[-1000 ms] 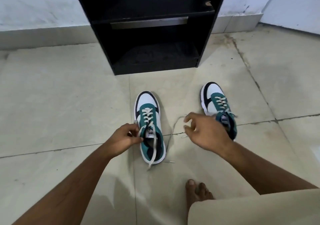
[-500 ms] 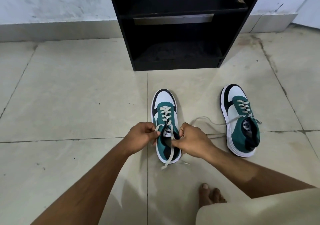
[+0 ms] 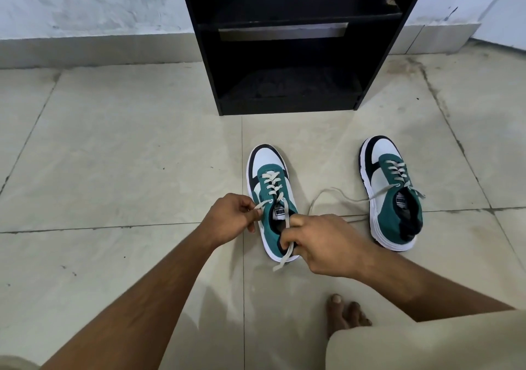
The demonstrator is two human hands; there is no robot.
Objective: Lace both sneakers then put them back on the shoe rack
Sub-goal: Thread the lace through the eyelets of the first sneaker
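Right hand (image 3: pixel 327 244) has drawn its lace end back off the near sneaker (image 3: pixel 273 199); left hand (image 3: pixel 230 219) pinches the other. Lacing apparently complete; tying next.

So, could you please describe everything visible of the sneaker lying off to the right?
The right-hand sneaker is a low-top with a white toe, black side panels, a teal fabric-looking upper and a thick white sole. It sits upright on the tiled floor, toe toward the black shoe rack. Its cream laces are threaded but untied, one loose end trailing across the floor. Neither hand touches it.
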